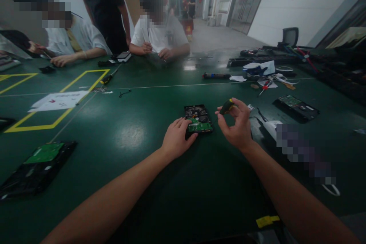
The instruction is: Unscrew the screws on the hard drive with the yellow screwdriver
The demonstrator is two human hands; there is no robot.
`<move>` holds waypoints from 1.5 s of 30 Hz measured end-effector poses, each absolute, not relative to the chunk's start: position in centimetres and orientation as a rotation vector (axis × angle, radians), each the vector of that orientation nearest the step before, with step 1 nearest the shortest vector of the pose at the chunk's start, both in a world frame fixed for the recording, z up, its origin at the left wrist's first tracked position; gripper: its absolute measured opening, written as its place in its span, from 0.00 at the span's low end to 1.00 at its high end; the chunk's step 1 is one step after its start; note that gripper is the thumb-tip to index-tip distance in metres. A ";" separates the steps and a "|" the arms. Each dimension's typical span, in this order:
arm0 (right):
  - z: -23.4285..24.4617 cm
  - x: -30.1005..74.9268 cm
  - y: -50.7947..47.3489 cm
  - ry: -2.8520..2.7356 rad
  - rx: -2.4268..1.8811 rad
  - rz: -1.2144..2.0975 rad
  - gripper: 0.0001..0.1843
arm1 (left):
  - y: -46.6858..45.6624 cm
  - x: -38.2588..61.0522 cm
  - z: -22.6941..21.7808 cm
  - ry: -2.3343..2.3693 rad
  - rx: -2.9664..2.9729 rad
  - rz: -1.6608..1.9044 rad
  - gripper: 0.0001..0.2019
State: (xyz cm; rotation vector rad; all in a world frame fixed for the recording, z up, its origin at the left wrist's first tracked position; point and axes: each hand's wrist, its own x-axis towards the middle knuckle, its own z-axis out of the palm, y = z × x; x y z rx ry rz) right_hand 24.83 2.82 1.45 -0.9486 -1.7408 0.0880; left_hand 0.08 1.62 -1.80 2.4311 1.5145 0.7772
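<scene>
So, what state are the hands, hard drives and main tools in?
Central black and green hard drive: board up
Left hand: touching that drive
Black and yellow screwdriver: held, tilted
Right hand: grip closed on it
Left black and green hard drive: board up
Right black and green hard drive: board up
Red screwdriver: lying loose

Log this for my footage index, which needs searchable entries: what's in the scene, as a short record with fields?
Surface: green table
Left hand: fingers and thumb on the near left corner of a drive
Right hand: holds a screwdriver by its handle
Screwdriver tip: too unclear to tell whether it touches
Table, left: second drive; paper across yellow tape
Table, right: third drive; red screwdriver farther off
Across: person in white
</scene>
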 end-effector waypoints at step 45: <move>1.2 25.0 2.8 -1.761 -0.999 0.050 0.42 | 1.6 0.2 -2.0 1.566 2.425 0.761 0.32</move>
